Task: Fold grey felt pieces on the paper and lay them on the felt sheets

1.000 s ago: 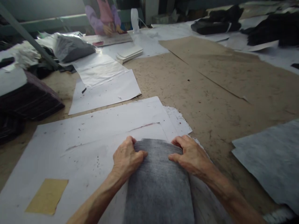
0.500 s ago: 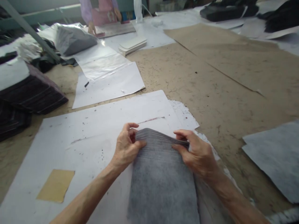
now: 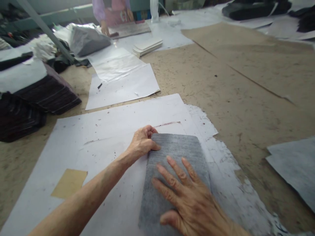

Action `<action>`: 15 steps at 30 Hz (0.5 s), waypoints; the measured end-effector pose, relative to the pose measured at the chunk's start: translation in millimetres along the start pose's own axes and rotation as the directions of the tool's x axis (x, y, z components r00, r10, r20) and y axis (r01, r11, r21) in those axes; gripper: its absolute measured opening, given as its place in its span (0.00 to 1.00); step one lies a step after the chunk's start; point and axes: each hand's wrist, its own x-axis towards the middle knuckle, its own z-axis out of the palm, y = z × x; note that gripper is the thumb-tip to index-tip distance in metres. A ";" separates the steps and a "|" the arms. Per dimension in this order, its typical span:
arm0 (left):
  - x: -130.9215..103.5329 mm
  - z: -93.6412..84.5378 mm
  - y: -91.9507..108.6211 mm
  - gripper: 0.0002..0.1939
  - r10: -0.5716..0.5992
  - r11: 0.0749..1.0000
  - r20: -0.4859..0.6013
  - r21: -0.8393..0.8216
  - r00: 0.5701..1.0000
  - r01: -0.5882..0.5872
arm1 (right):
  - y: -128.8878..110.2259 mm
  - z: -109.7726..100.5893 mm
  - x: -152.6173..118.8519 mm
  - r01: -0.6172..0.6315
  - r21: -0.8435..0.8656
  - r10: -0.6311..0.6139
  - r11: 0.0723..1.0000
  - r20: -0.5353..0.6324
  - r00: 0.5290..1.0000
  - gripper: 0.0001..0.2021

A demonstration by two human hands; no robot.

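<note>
A stack of grey felt-like sheets (image 3: pixel 177 144) lies on white paper in front of me, its far edges slightly fanned. My left hand (image 3: pixel 145 141) pinches the far left corner of the stack, thumb on top and fingers curled at the edge. Over the near part of the sheets, my right hand (image 3: pixel 184 196) is spread flat, fingers apart and pointing away from me. The palm hides much of the stack's near right side.
A tan square (image 3: pixel 69 183) lies on the white paper (image 3: pixel 118 118) at left. Dark stacked pieces (image 3: pixel 49 88) stand far left. Grey sheets (image 3: pixel 295 167) lie at right on the brown table covering (image 3: pixel 233 98). Across the table a person (image 3: pixel 114 16) works by a pale stack (image 3: pixel 147 47).
My right hand has let go of the far right corner and moved nearer, spreading flat over the sheets. The bent stack now lies flat. My left hand stays at its corner.
</note>
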 end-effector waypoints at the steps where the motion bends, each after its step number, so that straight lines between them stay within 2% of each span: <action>1: 0.8 0.1 -0.3 0.17 0.000 1.000 0.000 0.003 1.000 0.000 | -1.3 0.4 -0.9 0.030 -0.012 -0.031 0.999 -0.062 0.998 0.29; 3: 2.6 0.5 -1.0 0.16 -0.001 1.000 0.001 0.004 1.000 0.001 | -4.6 1.7 -3.2 0.110 -0.035 -0.114 0.993 -0.140 0.984 0.29; 7: 6.4 1.1 -3.6 0.13 -0.009 1.000 0.006 0.008 1.000 0.009 | -11.0 2.0 -7.5 0.234 -0.029 -0.236 0.972 -0.085 0.968 0.19; 8: 7.1 1.3 -4.6 0.12 -0.009 1.000 0.005 0.007 1.000 0.009 | -12.0 1.5 -8.1 0.238 -0.027 -0.240 0.971 -0.082 0.967 0.18; 12: 6.7 3.0 -7.7 0.12 -0.015 1.000 -0.001 -0.010 1.000 0.015 | -14.6 4.7 -12.5 0.183 -0.038 -0.187 0.982 -0.191 0.964 0.15; 15: 2.7 5.1 -6.2 0.13 -0.029 0.999 -0.005 -0.033 1.000 0.029 | -16.1 11.0 -17.1 0.242 -0.023 -0.242 0.970 -0.160 0.957 0.12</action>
